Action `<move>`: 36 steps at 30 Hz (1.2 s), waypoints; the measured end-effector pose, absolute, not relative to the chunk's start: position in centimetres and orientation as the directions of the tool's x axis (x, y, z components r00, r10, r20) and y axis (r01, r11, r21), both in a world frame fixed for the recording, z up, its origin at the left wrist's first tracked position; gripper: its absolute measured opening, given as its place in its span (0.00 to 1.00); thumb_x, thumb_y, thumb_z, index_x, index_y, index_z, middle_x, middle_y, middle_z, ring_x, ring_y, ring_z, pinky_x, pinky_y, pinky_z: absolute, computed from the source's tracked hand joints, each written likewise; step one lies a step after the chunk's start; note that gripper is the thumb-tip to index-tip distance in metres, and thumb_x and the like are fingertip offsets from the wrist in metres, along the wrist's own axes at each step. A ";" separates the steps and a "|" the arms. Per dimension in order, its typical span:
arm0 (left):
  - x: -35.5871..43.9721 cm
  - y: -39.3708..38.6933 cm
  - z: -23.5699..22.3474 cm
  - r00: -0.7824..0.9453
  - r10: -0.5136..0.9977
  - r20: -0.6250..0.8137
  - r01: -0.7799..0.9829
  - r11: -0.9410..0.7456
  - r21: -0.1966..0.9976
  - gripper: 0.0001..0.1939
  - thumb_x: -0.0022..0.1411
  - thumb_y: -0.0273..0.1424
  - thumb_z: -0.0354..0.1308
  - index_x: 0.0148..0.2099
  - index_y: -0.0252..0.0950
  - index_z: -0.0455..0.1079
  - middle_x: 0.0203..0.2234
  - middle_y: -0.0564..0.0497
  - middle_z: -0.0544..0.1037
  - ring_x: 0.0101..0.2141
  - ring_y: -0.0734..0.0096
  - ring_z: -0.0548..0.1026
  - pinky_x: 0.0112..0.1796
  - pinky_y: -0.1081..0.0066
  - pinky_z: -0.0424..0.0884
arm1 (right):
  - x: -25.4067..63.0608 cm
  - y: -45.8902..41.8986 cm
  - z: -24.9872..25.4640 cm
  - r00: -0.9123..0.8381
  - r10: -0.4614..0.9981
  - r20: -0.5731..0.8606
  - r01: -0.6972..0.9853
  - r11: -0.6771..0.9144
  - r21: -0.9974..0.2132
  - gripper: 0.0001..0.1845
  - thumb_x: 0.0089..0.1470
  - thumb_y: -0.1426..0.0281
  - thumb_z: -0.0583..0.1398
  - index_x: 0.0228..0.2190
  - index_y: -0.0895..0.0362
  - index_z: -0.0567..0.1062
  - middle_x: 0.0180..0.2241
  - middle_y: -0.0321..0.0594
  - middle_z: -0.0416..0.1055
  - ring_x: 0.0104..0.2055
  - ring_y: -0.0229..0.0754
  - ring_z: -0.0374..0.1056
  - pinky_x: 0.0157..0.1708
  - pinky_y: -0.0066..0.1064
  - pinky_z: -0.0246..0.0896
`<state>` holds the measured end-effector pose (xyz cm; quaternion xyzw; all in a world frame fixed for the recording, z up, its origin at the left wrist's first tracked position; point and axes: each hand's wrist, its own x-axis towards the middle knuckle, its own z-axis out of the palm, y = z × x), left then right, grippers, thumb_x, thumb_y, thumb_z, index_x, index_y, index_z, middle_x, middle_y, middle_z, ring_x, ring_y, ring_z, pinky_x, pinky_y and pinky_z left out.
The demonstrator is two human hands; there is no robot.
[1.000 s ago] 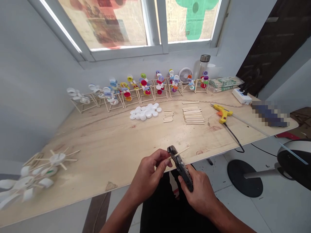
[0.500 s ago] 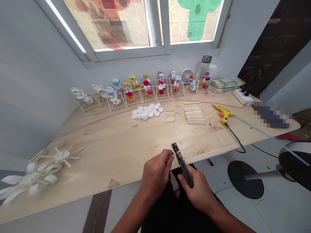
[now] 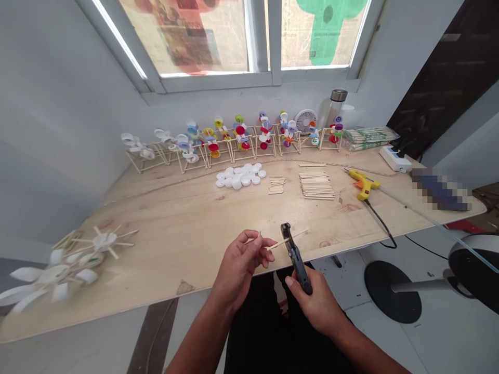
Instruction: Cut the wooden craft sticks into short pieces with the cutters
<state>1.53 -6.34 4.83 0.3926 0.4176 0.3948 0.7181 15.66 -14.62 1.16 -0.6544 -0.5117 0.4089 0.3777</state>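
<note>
My right hand (image 3: 312, 301) is closed around the handles of dark pliers (image 3: 294, 254), held upright over the near edge of the wooden table (image 3: 175, 228). The jaws grip a thin wooden stick (image 3: 288, 240) that juts out to both sides. My left hand (image 3: 241, 262) is just to the left of the pliers, fingers curled in a pinch on a short piece of stick (image 3: 255, 238); its fingertips almost touch the left end of the stick in the jaws.
Farther back lie a pile of white bottle caps (image 3: 241, 176), short sticks (image 3: 276, 184), a stack of long sticks (image 3: 316, 185) and a yellow glue gun (image 3: 363, 183) with its cord. Cap-and-stick models (image 3: 234, 137) line the wall. More models (image 3: 78, 254) sit at the left edge.
My left hand has drawn a little to the left, away from the pliers, with a short piece of stick in its fingers. The pliers still grip the rest of the stick.
</note>
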 end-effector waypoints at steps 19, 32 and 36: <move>1.8 -6.9 3.8 0.499 0.752 0.432 0.585 -0.659 0.473 0.08 0.62 0.29 0.45 0.37 0.36 0.65 0.22 0.55 0.70 0.21 0.79 0.66 0.23 0.78 0.59 | 15.3 -15.2 1.0 0.047 0.938 -0.344 0.218 -0.346 -0.913 0.09 0.54 0.66 0.54 0.24 0.55 0.61 0.13 0.25 0.53 0.14 0.30 0.51 0.15 0.22 0.48; 0.7 -5.1 3.1 0.671 0.308 0.675 0.475 -0.877 -0.072 0.08 0.60 0.21 0.46 0.40 0.30 0.65 0.18 0.56 0.65 0.18 0.78 0.60 0.20 0.74 0.54 | 15.5 -15.7 1.7 -0.017 0.947 -0.321 0.293 -0.302 -0.907 0.06 0.54 0.69 0.54 0.27 0.56 0.63 0.15 0.26 0.56 0.17 0.31 0.53 0.20 0.24 0.50; 0.3 -4.3 3.0 0.708 0.219 0.671 0.394 -0.912 -0.118 0.07 0.61 0.23 0.47 0.41 0.30 0.64 0.19 0.54 0.67 0.20 0.77 0.62 0.21 0.73 0.56 | 15.6 -15.8 1.9 -0.046 0.948 -0.314 0.286 -0.288 -0.914 0.06 0.54 0.69 0.54 0.27 0.56 0.63 0.14 0.26 0.56 0.17 0.31 0.53 0.20 0.24 0.50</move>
